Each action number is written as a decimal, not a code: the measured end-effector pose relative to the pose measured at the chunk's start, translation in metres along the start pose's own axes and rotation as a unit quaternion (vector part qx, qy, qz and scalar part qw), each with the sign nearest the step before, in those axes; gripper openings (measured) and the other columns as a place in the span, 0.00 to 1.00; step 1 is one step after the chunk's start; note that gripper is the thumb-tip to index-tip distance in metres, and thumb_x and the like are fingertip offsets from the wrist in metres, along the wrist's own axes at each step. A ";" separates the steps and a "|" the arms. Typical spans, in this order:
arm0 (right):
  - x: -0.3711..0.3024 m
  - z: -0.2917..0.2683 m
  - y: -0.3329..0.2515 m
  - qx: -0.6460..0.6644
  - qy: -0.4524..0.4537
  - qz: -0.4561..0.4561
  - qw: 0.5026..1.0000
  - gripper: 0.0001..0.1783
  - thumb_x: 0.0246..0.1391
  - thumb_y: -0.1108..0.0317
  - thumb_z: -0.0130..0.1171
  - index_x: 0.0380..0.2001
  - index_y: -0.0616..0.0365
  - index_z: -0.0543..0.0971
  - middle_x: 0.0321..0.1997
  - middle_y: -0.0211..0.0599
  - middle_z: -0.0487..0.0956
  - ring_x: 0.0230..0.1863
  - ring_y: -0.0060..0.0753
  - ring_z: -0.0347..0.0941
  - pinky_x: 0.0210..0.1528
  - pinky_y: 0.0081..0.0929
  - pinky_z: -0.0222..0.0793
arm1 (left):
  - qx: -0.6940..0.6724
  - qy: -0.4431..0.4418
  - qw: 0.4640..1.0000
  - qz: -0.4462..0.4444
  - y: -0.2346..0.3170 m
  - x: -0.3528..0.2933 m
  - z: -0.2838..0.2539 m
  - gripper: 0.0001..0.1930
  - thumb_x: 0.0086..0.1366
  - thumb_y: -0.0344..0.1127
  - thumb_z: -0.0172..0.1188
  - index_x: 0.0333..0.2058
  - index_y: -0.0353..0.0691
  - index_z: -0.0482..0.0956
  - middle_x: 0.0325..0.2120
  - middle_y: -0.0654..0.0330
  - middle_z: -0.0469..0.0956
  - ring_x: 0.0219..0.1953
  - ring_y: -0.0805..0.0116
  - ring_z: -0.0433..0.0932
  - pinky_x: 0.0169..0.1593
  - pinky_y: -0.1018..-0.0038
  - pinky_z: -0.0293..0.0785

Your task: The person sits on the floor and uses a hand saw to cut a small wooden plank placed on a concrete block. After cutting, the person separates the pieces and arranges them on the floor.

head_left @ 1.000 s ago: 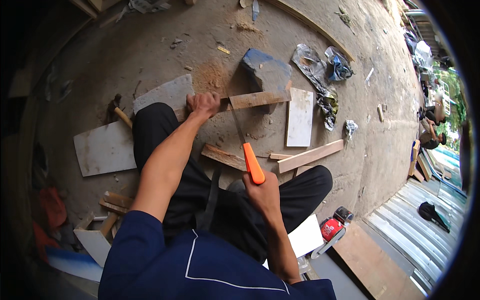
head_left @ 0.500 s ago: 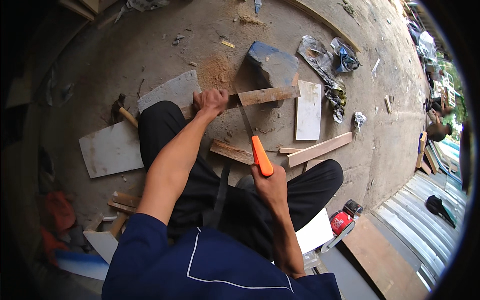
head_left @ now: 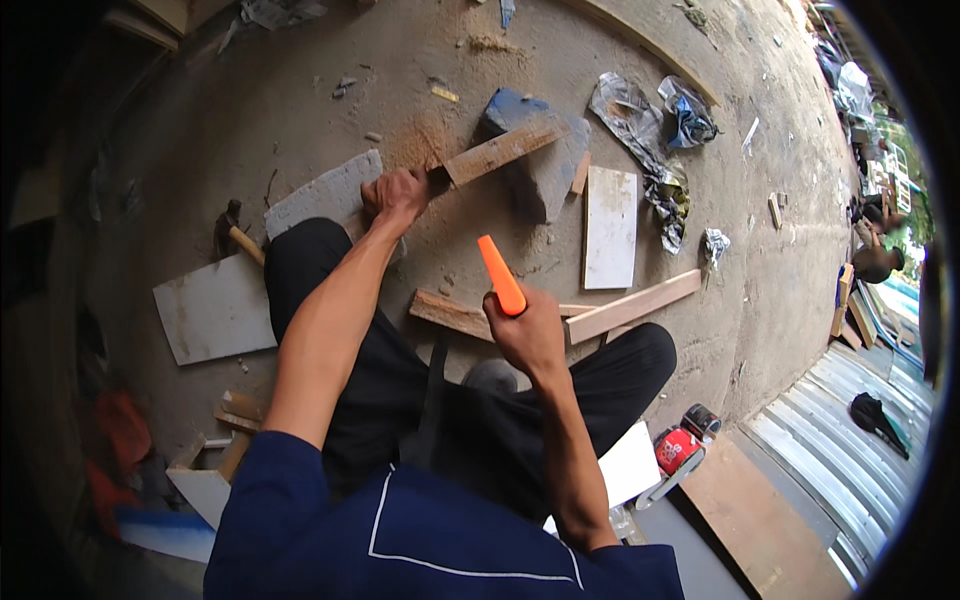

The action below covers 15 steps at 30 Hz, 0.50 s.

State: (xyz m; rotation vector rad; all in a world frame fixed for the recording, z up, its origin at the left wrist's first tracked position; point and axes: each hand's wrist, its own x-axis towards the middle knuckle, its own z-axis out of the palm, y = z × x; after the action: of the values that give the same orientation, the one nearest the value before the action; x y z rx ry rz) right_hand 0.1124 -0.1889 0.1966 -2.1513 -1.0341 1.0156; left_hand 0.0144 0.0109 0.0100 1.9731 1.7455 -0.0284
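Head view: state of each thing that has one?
Left hand, closed on wood piece
Wood piece, slanted, far end over block; contact unclear
Right hand, closed around saw
Saw, gripped by handle; blade indistinct
Block, patchy blue
Hammer, unheld
Plastic sheet, crumpled
White board beside block, lying flat

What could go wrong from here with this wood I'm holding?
The wood could slip: only the left hand is on it, with no clamp showing. The orange-handled tool in the right hand points toward the wood, so a stray stroke might catch the left hand. The left knee could bump the hammer beside it.
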 end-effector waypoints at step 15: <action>-0.038 0.010 0.013 0.070 0.009 0.010 0.997 0.12 0.46 0.68 0.58 0.22 0.68 0.72 0.16 0.49 0.69 0.18 0.44 0.65 0.25 0.33 0.62 | 0.036 -0.057 0.997 0.045 0.004 -0.030 0.001 0.26 0.60 0.48 0.40 0.22 0.34 0.81 0.26 0.43 0.79 0.33 0.50 0.78 0.48 0.61 0.55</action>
State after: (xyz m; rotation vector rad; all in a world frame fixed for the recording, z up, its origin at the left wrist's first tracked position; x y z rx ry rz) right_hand 0.0934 -0.2263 0.1962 -2.0580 -0.9061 1.0440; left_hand 0.0133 -0.0177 0.0213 2.0578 1.6022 -0.1706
